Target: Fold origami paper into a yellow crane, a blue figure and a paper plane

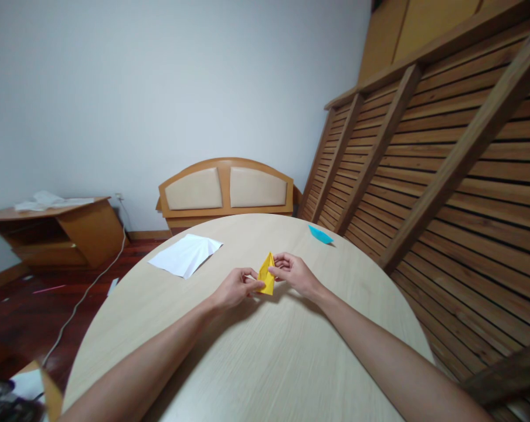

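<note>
A small piece of folded yellow paper (267, 283) is held between both hands, a little above the table. Its top narrows to a point and fold lines cross its face. My left hand (238, 287) pinches its lower left side, thumb in front. On the opposite edge, my right hand (294, 273) grips it with the thumb in front and the fingers behind. Farther back on the right lies a folded blue paper boat shape (320, 235). To the left, a creased white sheet of paper (186, 255) rests on the table.
The round pale wooden table (265, 363) spans the foreground. Slatted wooden panels (406, 176) lean along the right side. A headboard (226, 187) stands behind the table, and a low wooden cabinet (89, 231) is at left. A cable (93, 284) runs across the floor.
</note>
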Available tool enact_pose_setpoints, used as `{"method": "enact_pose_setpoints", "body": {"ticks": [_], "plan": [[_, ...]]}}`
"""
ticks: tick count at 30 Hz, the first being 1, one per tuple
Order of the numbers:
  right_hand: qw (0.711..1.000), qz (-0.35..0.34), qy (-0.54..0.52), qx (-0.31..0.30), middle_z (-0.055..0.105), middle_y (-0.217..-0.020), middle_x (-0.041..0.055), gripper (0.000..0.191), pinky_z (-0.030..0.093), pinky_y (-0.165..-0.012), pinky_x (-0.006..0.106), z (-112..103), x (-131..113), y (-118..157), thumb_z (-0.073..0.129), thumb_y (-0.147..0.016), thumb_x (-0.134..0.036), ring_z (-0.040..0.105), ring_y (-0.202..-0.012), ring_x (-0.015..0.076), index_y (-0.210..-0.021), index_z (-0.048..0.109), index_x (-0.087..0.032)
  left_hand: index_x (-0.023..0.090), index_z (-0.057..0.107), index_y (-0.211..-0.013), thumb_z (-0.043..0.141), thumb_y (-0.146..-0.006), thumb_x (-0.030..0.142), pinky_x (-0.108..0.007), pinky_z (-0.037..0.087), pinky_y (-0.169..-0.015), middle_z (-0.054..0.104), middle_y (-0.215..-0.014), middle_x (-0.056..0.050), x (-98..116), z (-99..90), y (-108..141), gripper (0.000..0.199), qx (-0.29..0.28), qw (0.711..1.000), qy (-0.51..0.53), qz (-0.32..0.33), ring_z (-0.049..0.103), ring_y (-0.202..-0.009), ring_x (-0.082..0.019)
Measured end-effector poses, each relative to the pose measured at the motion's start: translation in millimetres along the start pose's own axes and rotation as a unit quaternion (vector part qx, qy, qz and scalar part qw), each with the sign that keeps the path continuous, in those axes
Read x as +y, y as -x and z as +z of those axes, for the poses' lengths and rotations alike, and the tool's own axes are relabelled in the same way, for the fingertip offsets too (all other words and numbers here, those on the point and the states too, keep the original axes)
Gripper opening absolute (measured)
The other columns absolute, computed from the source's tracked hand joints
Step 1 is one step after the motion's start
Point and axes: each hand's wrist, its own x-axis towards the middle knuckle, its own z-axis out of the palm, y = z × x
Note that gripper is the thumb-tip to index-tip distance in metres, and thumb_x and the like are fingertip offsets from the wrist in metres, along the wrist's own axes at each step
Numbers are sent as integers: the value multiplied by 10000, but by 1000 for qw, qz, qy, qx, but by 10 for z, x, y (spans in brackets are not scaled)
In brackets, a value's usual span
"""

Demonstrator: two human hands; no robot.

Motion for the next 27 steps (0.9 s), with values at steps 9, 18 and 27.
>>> {"method": "enact_pose_setpoints", "body": {"ticks": [9,18,27], "plan": [[998,-8,40,-44,687,-818,43,392,493,-649,276,16,-40,23,785,-679,-461,629,-721,158,-863,674,-133,154,606,-740,766,-660,515,-198,321,-497,667,-616,-21,-55,22,-25,403,-2,1000,-22,7,521,-491,-83],[996,-59,69,12,673,-724,29,393,505,-695,316,5,-92,15,706,-750,-548,612,-694,169,-771,694,-156,157,593,-701,775,-659,499,-190,302,-485,676,-603,-18,-5,33,9,390,-10,999,-33,3,523,-478,-85],[982,-87,120,118,645,-1013,67,399,525,-681,305,58,-46,47,743,-729,-470,633,-819,179,-962,583,-190,159,587,-704,792,-635,538,-200,389,-509,708,-664,-49,-28,-12,-36,436,89,996,7,13,637,-576,-141]]}}
